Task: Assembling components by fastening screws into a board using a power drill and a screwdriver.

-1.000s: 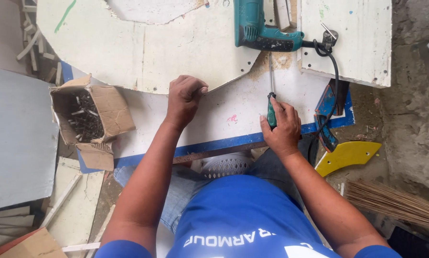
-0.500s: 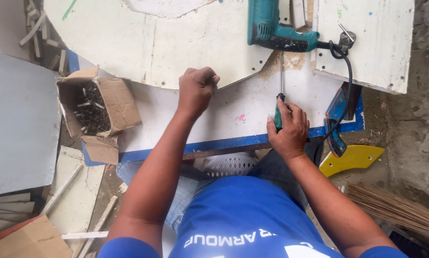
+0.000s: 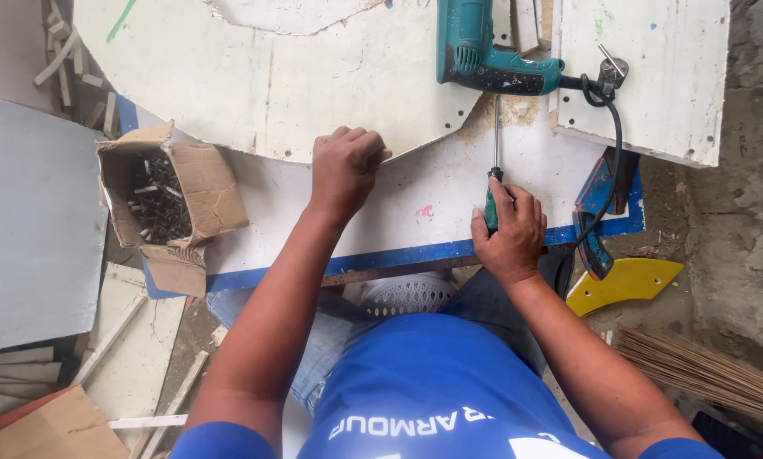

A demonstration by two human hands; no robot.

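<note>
My right hand [image 3: 511, 229] grips the green handle of a screwdriver [image 3: 494, 161]; its thin shaft points away from me toward the gap between two white boards. My left hand [image 3: 345, 167] is closed in a fist and rests on the curved edge of a large white board [image 3: 254, 85], with the fingers curled over that edge. Both hands lie on a white panel with a blue front edge [image 3: 398, 255]. A teal electric drill [image 3: 483, 55] lies just beyond the screwdriver tip, its black cord [image 3: 613, 144] looping to the right.
An open cardboard box of several screws [image 3: 165, 200] stands at the left of the panel. A second white board [image 3: 653, 68] lies at the upper right. A yellow curved piece [image 3: 624, 285], a broom [image 3: 704, 374] and grey sheets [image 3: 25, 221] lie on the floor.
The view has shifted slightly, so the boards and drill sit a little further right and up. My left fist has settled on the curved board edge; the right hand keeps its hold on the screwdriver.
</note>
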